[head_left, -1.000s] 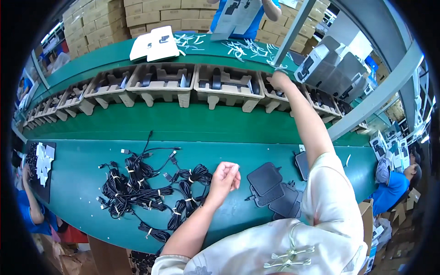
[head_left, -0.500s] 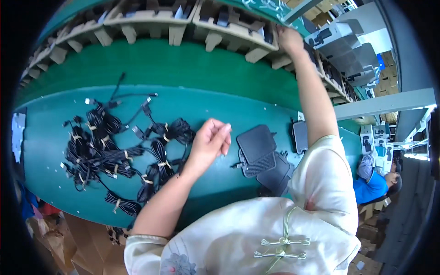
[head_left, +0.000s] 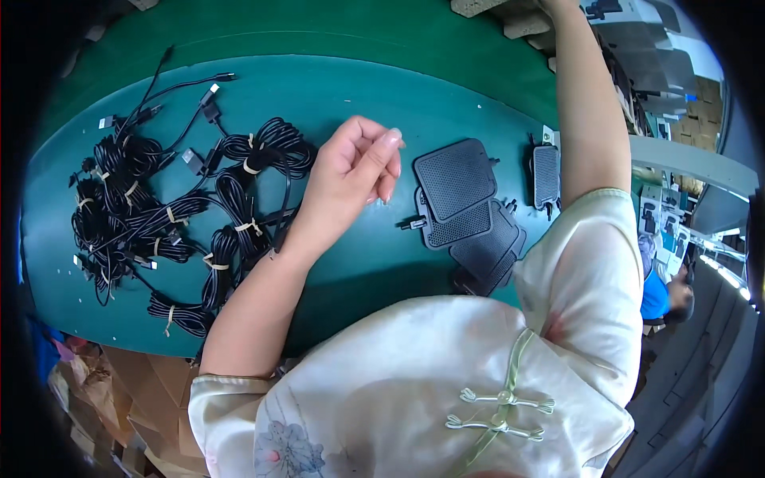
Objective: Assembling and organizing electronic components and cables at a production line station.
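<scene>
As the view tips down, the right hand point(head_left: 551, 5) nearly hides (can't tell its grip); the left hand point(head_left: 358, 163), loosely bent and empty, seems idle beside black cables point(head_left: 232, 196).

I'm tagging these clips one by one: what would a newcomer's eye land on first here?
Probably the jumble of black cable bundles spread over the left of the green table. Next come the overlapping dark flat pieces right of centre, with the loosely curled left hand between the two groups. The right forearm reaches up to the top edge of the picture.
</scene>
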`<state>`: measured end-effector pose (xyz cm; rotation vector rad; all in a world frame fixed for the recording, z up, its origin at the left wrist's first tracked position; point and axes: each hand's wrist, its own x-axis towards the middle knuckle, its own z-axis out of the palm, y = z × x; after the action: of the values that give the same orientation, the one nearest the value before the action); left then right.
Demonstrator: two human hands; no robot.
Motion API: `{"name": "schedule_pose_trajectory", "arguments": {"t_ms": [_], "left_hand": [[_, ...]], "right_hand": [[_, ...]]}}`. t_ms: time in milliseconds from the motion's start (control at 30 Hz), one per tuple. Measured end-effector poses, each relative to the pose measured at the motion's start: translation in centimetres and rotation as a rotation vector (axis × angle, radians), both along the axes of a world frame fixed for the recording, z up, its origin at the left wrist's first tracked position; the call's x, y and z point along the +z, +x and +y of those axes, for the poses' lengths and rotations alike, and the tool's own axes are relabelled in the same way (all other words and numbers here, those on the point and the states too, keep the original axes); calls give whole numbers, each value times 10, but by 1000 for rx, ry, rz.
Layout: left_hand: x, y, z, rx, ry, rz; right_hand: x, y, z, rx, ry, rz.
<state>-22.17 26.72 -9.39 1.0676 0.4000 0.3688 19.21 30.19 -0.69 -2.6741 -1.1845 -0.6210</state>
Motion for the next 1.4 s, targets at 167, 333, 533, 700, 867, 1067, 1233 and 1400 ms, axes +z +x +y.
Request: {"name": "schedule_pose_trajectory", "arguments": {"t_ms": [167, 333, 533, 700, 867, 1067, 1233, 1400], "left_hand": [[1, 2, 0, -18, 21, -15], [-4, 1, 3, -49, 59, -35], [0, 5, 2, -63, 78, -39], [-2, -1, 4, -58, 86, -19], [-5, -1, 5, -58, 78, -50], [-3, 2, 5, -62, 109, -32], [1, 1, 2, -109, 144, -58], [55, -16, -21, -143, 129, -323]], "right_hand": [[-1, -34, -18, -166, 251, 82], [14, -43, -27, -112, 37, 33], [37, -119, -79, 164, -129, -116], [1, -189, -137, 756, -193, 66], [-14, -250, -188, 737, -494, 395], [-29, -259, -198, 653, -358, 424], [-34, -253, -201, 655, -356, 429], [-38, -259, -204, 625, -296, 451]]}}
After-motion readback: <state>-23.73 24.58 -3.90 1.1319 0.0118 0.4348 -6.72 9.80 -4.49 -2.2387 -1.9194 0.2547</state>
